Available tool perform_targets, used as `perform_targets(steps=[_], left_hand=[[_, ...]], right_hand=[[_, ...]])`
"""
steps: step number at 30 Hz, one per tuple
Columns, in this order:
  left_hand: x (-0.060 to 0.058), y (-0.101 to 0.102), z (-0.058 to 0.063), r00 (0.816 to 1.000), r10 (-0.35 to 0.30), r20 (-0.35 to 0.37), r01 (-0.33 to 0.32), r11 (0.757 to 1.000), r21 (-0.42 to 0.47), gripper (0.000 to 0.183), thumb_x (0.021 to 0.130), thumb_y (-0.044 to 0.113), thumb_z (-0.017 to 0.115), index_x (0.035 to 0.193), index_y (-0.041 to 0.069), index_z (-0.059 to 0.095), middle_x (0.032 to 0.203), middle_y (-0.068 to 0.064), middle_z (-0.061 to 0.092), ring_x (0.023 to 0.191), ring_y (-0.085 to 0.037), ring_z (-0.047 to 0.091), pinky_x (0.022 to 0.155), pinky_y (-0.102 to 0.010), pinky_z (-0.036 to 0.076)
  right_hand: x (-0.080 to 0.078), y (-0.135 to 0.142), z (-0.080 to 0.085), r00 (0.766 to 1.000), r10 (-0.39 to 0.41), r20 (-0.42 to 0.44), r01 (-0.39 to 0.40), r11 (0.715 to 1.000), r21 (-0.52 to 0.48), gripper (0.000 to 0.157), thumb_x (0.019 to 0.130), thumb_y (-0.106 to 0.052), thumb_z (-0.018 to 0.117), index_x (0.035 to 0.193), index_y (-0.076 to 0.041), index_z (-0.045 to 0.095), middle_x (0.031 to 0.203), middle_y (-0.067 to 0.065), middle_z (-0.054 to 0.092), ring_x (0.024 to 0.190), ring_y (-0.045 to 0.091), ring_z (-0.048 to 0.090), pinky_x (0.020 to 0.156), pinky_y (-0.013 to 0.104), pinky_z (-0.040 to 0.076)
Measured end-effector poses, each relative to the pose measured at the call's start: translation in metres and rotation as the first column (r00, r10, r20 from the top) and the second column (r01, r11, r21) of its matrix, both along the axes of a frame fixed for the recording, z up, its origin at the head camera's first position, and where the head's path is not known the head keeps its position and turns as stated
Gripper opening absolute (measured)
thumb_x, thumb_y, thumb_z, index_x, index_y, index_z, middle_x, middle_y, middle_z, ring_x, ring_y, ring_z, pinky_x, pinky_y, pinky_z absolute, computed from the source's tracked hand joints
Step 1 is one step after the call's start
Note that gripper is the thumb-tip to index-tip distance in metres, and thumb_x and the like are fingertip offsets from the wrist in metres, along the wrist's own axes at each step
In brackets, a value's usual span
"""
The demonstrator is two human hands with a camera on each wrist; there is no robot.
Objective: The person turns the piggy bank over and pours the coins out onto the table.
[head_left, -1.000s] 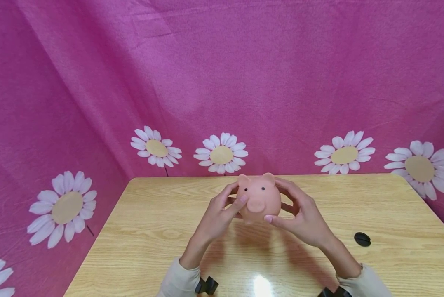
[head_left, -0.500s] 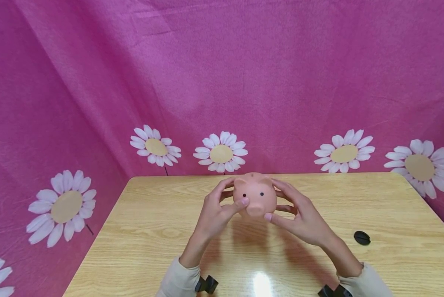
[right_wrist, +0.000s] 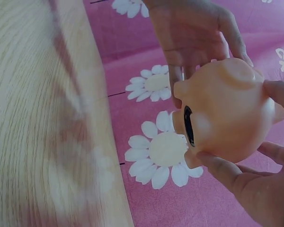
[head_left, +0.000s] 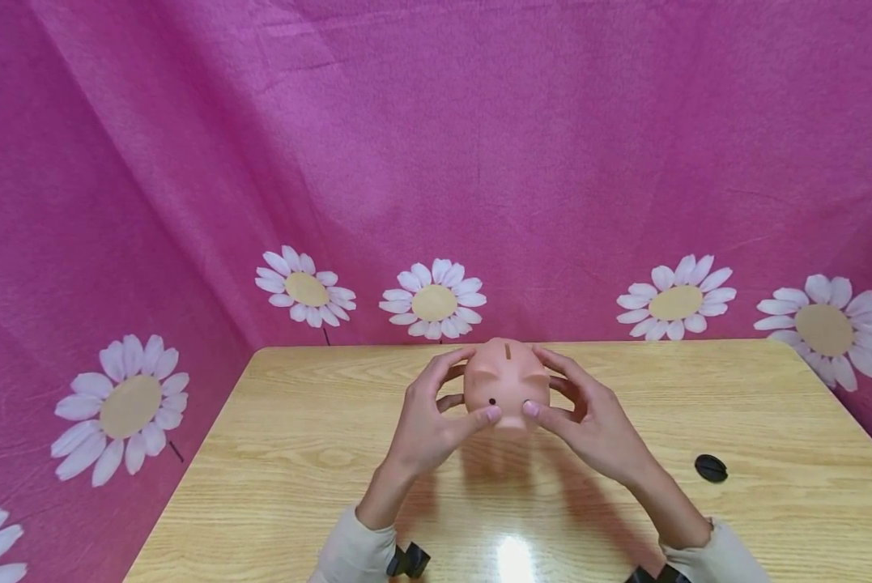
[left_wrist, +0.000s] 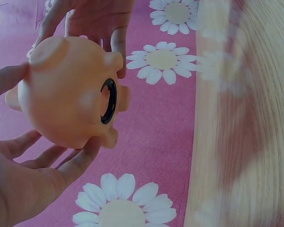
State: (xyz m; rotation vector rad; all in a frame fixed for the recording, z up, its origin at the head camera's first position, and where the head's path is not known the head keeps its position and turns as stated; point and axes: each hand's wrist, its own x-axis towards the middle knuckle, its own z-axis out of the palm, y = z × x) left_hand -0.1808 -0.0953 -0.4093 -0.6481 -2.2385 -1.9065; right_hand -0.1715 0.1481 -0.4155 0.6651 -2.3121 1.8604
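A round pink piggy bank (head_left: 510,382) is held up above the table between both hands, its snout towards the person and the coin slot on its back showing. My left hand (head_left: 428,421) grips its left side, thumb by the snout and fingers round behind. On the other side my right hand (head_left: 592,425) grips it in the same way, its thumb tip over one eye. In the left wrist view, the underside of the piggy bank (left_wrist: 68,94) shows stubby feet and a round opening with a black rim. The right wrist view shows that black rim (right_wrist: 189,126) edge-on.
A black round plug-like disc (head_left: 711,468) lies on the wood-grain table (head_left: 297,478), right of the right hand. A pink cloth (head_left: 479,162) with white daisies hangs behind the table and along its sides.
The piggy bank has tipped forward, so its face points lower and the coin slot has come into sight. The right thumb has moved up from below the snout to the eye.
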Motion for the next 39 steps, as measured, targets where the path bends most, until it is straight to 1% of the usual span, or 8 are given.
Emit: perform_targets(steps=[5, 11, 17, 21, 25, 30, 37, 39], left_hand=[[0.000, 0.000, -0.001, 0.999, -0.004, -0.054, 0.002, 0.999, -0.036, 0.077, 0.082, 0.016, 0.092, 0.152, 0.016, 0.058, 0.151, -0.003, 0.060, 0.141, -0.027, 0.058, 0.101, -0.036, 0.064], [-0.002, -0.001, -0.002, 0.990, -0.032, -0.135, 0.025, 0.998, -0.049, 0.082, 0.081, 0.013, 0.091, 0.154, 0.016, 0.056, 0.156, -0.003, 0.055, 0.148, -0.026, 0.051, 0.109, -0.043, 0.059], [-0.003, -0.001, -0.003, 0.988, -0.042, -0.147, 0.040, 0.999, -0.020, 0.078, 0.084, 0.011, 0.088, 0.154, 0.016, 0.056, 0.157, -0.004, 0.053, 0.150, -0.026, 0.048, 0.110, -0.044, 0.057], [-0.004, -0.001, -0.003, 0.987, -0.054, -0.149, 0.047, 0.998, -0.049, 0.078, 0.086, 0.013, 0.087, 0.156, 0.018, 0.054, 0.159, -0.003, 0.053, 0.150, -0.025, 0.050, 0.110, -0.046, 0.058], [-0.005, -0.002, -0.004, 0.990, -0.056, -0.128, 0.043, 0.994, -0.100, 0.080, 0.087, 0.017, 0.087, 0.159, 0.022, 0.052, 0.159, 0.001, 0.053, 0.149, -0.022, 0.051, 0.110, -0.046, 0.059], [-0.007, -0.002, -0.006, 0.997, -0.048, -0.057, 0.041, 0.992, -0.122, 0.078, 0.088, 0.020, 0.087, 0.158, 0.025, 0.052, 0.158, 0.006, 0.055, 0.148, -0.018, 0.052, 0.108, -0.042, 0.060], [-0.011, 0.000, -0.018, 0.996, -0.051, 0.068, 0.055, 0.996, -0.073, 0.073, 0.093, 0.020, 0.083, 0.159, 0.013, 0.052, 0.156, -0.006, 0.059, 0.139, -0.030, 0.059, 0.103, -0.039, 0.063], [-0.013, 0.001, -0.022, 0.995, -0.042, 0.094, 0.048, 0.997, -0.059, 0.071, 0.094, 0.019, 0.082, 0.158, 0.012, 0.053, 0.155, -0.006, 0.059, 0.137, -0.030, 0.059, 0.103, -0.035, 0.063]], right_hand=[[-0.001, 0.000, 0.001, 1.000, 0.016, -0.002, -0.016, 1.000, -0.022, 0.071, 0.094, -0.003, 0.081, 0.158, -0.012, 0.050, 0.159, 0.016, 0.053, 0.133, -0.002, 0.060, 0.097, 0.027, 0.063], [-0.002, 0.002, 0.000, 0.999, 0.045, -0.015, -0.045, 0.999, -0.030, 0.081, 0.090, 0.000, 0.084, 0.161, -0.016, 0.046, 0.165, 0.009, 0.047, 0.136, 0.001, 0.058, 0.100, 0.029, 0.063], [-0.003, 0.003, -0.001, 0.997, 0.052, -0.049, -0.054, 0.998, -0.044, 0.085, 0.088, 0.005, 0.084, 0.161, -0.014, 0.046, 0.166, 0.008, 0.046, 0.139, 0.004, 0.057, 0.101, 0.028, 0.063], [-0.003, 0.003, -0.001, 0.999, 0.035, -0.037, -0.036, 0.998, -0.043, 0.083, 0.088, 0.003, 0.084, 0.161, -0.015, 0.047, 0.165, 0.007, 0.048, 0.137, 0.004, 0.058, 0.100, 0.028, 0.063], [-0.003, 0.004, -0.001, 1.000, 0.024, -0.001, -0.024, 0.999, -0.040, 0.081, 0.091, 0.000, 0.083, 0.162, -0.016, 0.047, 0.165, 0.008, 0.047, 0.133, 0.002, 0.060, 0.096, 0.029, 0.065], [-0.003, 0.004, -0.005, 0.999, 0.010, 0.046, -0.009, 1.000, -0.026, 0.079, 0.093, -0.005, 0.082, 0.163, -0.017, 0.046, 0.166, 0.010, 0.045, 0.129, 0.000, 0.062, 0.091, 0.030, 0.066], [-0.008, 0.004, -0.013, 0.992, -0.043, 0.119, 0.031, 0.994, 0.102, 0.073, 0.099, -0.022, 0.078, 0.164, -0.017, 0.045, 0.165, 0.015, 0.048, 0.134, 0.041, 0.063, 0.091, 0.027, 0.063], [-0.009, 0.003, -0.014, 0.991, -0.052, 0.126, 0.035, 0.991, 0.132, 0.072, 0.100, -0.024, 0.077, 0.164, -0.017, 0.045, 0.165, 0.016, 0.048, 0.134, 0.041, 0.064, 0.090, 0.026, 0.062]])
